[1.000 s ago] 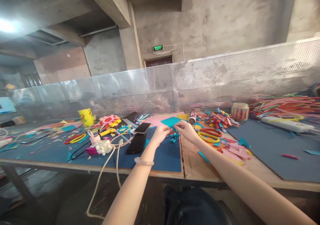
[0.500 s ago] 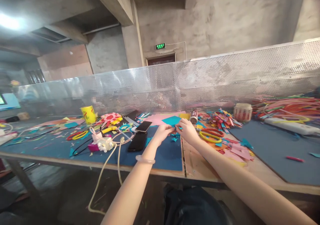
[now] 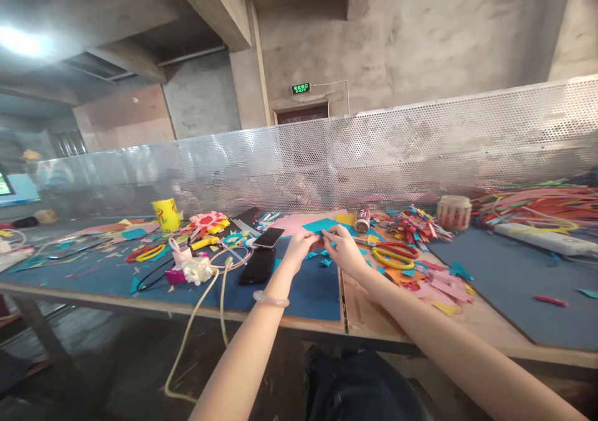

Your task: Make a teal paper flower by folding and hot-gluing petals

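My left hand [image 3: 301, 248] and my right hand [image 3: 344, 248] meet over the blue mat [image 3: 308, 293], fingertips pinched together. Between them is a small blue paper piece [image 3: 322, 235], mostly hidden by the fingers. Just beyond lies a sheet of blue paper [image 3: 314, 225] on pink paper [image 3: 288, 223]. Below the fingers, small blue paper scraps [image 3: 326, 262] rest on the mat. Scissors with red and yellow handles [image 3: 395, 256] lie to the right of my right hand. Left of my left hand are two dark phones [image 3: 256, 266].
A dark red bottle [image 3: 362, 219], a heap of colourful paper pieces [image 3: 413, 225] and a glass jar [image 3: 453, 213] stand to the right. Leftward are a yellow cup [image 3: 166, 215], a second pair of scissors [image 3: 146, 253] and cables [image 3: 192, 321]. A perforated metal panel [image 3: 303, 159] runs behind.
Both hands have shifted slightly left and stay pinched together. The right hand has drawn back a little from the bottle. The table things lie as before.
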Tool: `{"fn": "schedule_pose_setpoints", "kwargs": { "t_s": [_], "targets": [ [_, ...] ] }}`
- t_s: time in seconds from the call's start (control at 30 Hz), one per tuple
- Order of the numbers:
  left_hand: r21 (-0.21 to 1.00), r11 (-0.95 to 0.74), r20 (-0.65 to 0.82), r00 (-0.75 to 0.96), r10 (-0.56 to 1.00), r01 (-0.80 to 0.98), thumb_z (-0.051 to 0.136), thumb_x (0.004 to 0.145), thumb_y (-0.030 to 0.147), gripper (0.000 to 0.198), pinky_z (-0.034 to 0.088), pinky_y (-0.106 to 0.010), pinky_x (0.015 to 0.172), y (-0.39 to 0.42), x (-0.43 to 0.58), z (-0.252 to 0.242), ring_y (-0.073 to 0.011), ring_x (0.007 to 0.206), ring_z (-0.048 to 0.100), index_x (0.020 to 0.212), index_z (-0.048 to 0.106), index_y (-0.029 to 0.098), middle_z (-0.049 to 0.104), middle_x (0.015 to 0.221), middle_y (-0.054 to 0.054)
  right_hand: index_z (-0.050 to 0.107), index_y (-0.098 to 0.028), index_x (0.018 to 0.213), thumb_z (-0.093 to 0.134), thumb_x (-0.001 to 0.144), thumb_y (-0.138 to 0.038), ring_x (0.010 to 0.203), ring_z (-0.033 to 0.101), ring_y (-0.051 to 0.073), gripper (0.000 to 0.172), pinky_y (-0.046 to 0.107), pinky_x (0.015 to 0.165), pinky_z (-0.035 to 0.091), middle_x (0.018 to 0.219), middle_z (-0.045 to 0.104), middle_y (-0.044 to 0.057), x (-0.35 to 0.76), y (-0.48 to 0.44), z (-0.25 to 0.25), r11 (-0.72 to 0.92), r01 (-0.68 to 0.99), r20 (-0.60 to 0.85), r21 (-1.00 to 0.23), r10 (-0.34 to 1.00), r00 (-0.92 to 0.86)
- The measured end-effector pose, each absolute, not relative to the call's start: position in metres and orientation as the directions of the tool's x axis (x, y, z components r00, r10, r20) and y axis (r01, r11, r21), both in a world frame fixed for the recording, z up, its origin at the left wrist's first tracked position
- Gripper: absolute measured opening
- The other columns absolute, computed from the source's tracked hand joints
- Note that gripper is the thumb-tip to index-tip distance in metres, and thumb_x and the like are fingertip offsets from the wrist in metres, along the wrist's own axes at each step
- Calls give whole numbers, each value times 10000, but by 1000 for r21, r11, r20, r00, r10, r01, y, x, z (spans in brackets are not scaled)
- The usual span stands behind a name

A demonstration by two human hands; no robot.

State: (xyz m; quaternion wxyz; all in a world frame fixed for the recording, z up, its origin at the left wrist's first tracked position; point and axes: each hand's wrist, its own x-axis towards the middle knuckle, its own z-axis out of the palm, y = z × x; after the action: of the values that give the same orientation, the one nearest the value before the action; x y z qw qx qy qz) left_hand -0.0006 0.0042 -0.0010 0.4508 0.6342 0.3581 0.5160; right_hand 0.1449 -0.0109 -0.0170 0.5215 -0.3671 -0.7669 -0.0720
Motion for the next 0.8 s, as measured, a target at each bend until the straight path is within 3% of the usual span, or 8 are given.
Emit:
{"fn": "schedule_pose_setpoints", "kwargs": {
  "t_s": [0.13, 0.23, 0.57, 0.8],
  "targets": [
    [949, -313, 311, 227, 923, -29, 614, 693, 264, 122, 385, -233, 556, 3, 0, 0, -167, 700, 627, 673, 629, 145, 660, 650, -34, 675, -194, 910, 432, 856, -249, 723, 575, 167, 254, 285, 625, 484, 803, 594, 54, 149, -4, -14, 701, 587, 827, -405, 555, -91],
    [954, -297, 297, 240, 924, -36, 626, 684, 248, 105, 397, -229, 567, 2, 1, 0, -168, 719, 636, 655, 615, 148, 661, 651, -30, 667, -183, 800, 454, 836, -237, 662, 569, 148, 223, 267, 599, 472, 749, 586, 38, 152, -3, -13, 701, 567, 820, -432, 568, -77],
    [968, -246, 250, 282, 926, -50, 584, 713, 242, 110, 424, -226, 491, -2, 3, 2, -173, 663, 638, 685, 615, 140, 648, 643, -31, 587, -190, 655, 483, 783, -150, 705, 506, 172, 169, 288, 653, 447, 694, 517, 29, 151, -8, -13, 766, 573, 875, -292, 455, -162],
    [967, -229, 252, 296, 921, -111, 582, 718, 198, 83, 487, -254, 517, -2, 1, 2, -202, 706, 658, 724, 627, 127, 665, 686, -54, 659, -193, 804, 499, 817, -174, 770, 544, 182, 162, 300, 684, 475, 786, 587, 54, 156, -1, -14, 784, 578, 891, -226, 407, -203]
  ]
}}
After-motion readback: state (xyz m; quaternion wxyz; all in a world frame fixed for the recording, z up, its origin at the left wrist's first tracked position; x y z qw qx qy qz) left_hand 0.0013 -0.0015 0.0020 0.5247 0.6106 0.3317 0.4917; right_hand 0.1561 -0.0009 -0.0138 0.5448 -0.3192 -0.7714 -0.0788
